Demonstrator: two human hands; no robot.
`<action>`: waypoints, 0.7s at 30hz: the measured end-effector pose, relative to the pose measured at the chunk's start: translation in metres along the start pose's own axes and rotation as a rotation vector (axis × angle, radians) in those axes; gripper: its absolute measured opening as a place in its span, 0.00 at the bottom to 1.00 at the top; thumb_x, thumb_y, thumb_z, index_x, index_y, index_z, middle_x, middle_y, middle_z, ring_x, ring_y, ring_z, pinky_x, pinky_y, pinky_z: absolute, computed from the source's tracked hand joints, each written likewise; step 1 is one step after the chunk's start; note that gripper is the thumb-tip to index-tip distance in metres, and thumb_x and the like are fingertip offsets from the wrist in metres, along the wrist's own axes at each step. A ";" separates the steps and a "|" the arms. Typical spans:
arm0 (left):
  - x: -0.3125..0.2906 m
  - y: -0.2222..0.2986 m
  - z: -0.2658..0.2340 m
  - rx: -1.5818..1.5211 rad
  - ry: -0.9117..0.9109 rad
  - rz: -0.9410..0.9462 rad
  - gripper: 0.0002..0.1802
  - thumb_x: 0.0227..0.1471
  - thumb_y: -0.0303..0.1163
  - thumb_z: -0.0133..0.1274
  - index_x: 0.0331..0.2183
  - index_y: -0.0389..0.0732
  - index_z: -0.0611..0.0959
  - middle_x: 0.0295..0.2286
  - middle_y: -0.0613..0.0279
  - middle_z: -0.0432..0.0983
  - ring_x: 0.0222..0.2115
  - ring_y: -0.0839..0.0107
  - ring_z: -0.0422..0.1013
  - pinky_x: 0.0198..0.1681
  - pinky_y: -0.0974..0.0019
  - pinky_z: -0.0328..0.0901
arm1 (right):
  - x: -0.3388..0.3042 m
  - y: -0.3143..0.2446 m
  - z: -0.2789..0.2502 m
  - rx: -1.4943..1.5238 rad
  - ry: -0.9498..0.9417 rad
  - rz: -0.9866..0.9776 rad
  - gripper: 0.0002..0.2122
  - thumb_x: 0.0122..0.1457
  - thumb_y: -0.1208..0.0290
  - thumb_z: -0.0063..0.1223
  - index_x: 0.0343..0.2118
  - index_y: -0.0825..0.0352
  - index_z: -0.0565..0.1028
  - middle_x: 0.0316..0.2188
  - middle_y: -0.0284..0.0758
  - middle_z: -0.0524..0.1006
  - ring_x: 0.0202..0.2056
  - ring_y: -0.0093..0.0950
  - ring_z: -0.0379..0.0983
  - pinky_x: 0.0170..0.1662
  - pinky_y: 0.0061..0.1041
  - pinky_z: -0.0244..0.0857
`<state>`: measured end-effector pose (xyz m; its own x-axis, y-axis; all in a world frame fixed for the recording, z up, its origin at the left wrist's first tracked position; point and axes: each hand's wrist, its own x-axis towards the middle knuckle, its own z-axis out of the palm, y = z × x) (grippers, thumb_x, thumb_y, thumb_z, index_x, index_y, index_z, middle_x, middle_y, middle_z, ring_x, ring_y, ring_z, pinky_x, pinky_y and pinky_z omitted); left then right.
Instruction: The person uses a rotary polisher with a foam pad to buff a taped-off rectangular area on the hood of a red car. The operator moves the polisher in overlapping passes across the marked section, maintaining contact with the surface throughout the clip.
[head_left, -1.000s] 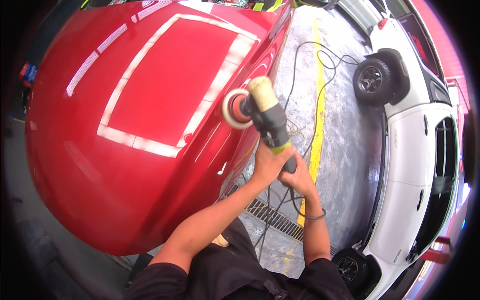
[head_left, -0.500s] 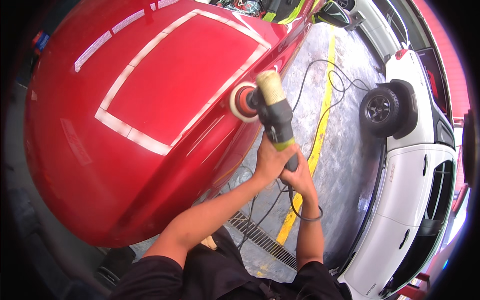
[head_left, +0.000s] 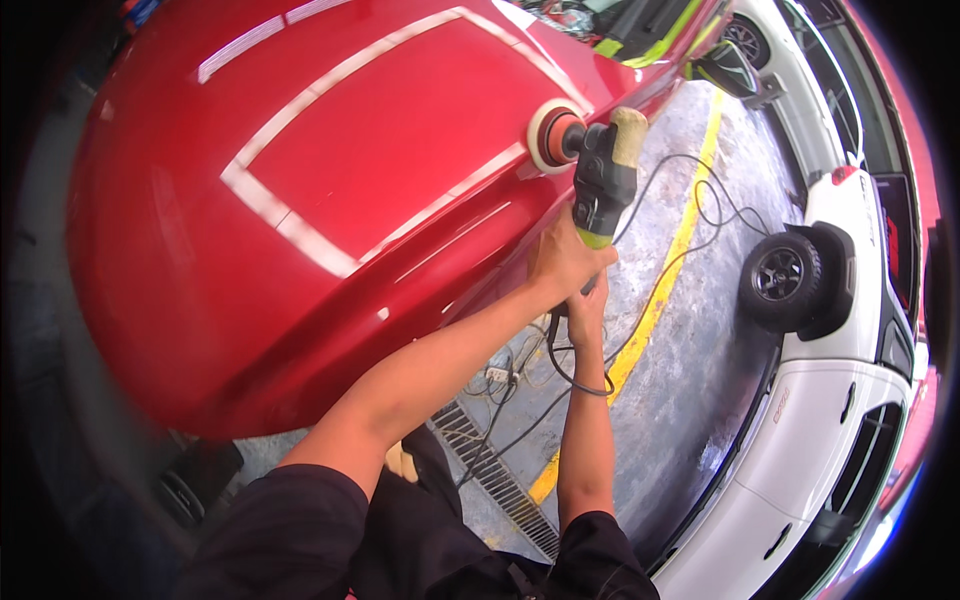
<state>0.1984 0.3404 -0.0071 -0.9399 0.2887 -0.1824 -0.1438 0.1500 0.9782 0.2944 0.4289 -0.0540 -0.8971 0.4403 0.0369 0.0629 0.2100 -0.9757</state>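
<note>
A corded polisher (head_left: 604,190) is held in both of my hands over the right edge of a red car's bonnet (head_left: 180,270). My left hand (head_left: 566,258) wraps round the tool's body just below its green band. Lower down, my right hand (head_left: 588,312) is closed round the rear of the handle, its fingers partly hidden. The pale round pad (head_left: 545,140) with an orange backing faces the red panel beside the masking tape (head_left: 310,245); whether it touches cannot be told. This tape frames a four-sided patch of paint.
A black cord (head_left: 575,385) loops under my right wrist toward cables on the floor. A drain grate (head_left: 490,465) and a yellow line (head_left: 645,330) cross the floor. On the right stands a white pickup (head_left: 830,400). The red car's wing mirror (head_left: 728,70) sticks out at the far end.
My hands and the polisher have moved up and right along the bonnet's edge, to the far end of the taped strip. The view has shifted too. Both hands keep their hold.
</note>
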 end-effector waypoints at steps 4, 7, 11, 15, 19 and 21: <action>-0.066 -0.024 -0.040 -0.133 0.062 0.068 0.37 0.41 0.37 0.72 0.52 0.36 0.76 0.42 0.44 0.82 0.45 0.46 0.80 0.51 0.47 0.72 | -0.068 0.001 0.021 -0.134 -0.092 0.080 0.35 0.55 0.56 0.72 0.60 0.71 0.69 0.54 0.42 0.77 0.54 0.31 0.75 0.60 0.33 0.68; -0.113 -0.047 -0.070 -0.121 0.061 0.019 0.39 0.41 0.38 0.73 0.53 0.36 0.75 0.43 0.44 0.82 0.44 0.47 0.80 0.51 0.48 0.72 | -0.113 0.003 0.042 -0.182 -0.159 0.052 0.34 0.56 0.58 0.70 0.61 0.73 0.69 0.56 0.42 0.77 0.57 0.32 0.74 0.62 0.34 0.66; -0.167 -0.076 -0.112 -0.136 0.052 -0.032 0.40 0.42 0.39 0.74 0.54 0.36 0.75 0.43 0.46 0.82 0.45 0.49 0.80 0.52 0.50 0.73 | -0.172 0.012 0.073 -0.163 -0.198 -0.051 0.33 0.54 0.64 0.73 0.59 0.71 0.70 0.54 0.42 0.76 0.54 0.32 0.75 0.59 0.34 0.68; -0.223 -0.095 -0.157 -0.186 0.058 -0.079 0.40 0.43 0.39 0.75 0.54 0.37 0.75 0.43 0.51 0.82 0.45 0.56 0.80 0.52 0.53 0.73 | -0.228 0.001 0.110 -0.139 -0.236 0.025 0.31 0.54 0.66 0.72 0.58 0.71 0.70 0.52 0.42 0.77 0.52 0.33 0.75 0.58 0.34 0.69; -0.271 -0.120 -0.193 -0.266 0.075 -0.087 0.39 0.44 0.40 0.75 0.54 0.37 0.76 0.43 0.56 0.81 0.44 0.65 0.79 0.52 0.57 0.73 | -0.279 -0.009 0.142 -0.194 -0.262 0.011 0.31 0.55 0.65 0.72 0.58 0.72 0.70 0.52 0.43 0.77 0.52 0.34 0.76 0.57 0.34 0.69; -0.292 -0.134 -0.212 -0.290 0.082 -0.052 0.37 0.46 0.40 0.75 0.54 0.38 0.76 0.43 0.58 0.81 0.44 0.67 0.78 0.52 0.58 0.73 | -0.302 -0.008 0.157 -0.220 -0.268 -0.001 0.34 0.53 0.66 0.73 0.62 0.70 0.68 0.51 0.44 0.79 0.51 0.34 0.78 0.56 0.34 0.70</action>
<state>0.4266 0.0358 -0.0636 -0.9490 0.2091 -0.2361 -0.2640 -0.1172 0.9574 0.4967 0.1573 -0.0909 -0.9784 0.2011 -0.0483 0.1282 0.4061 -0.9048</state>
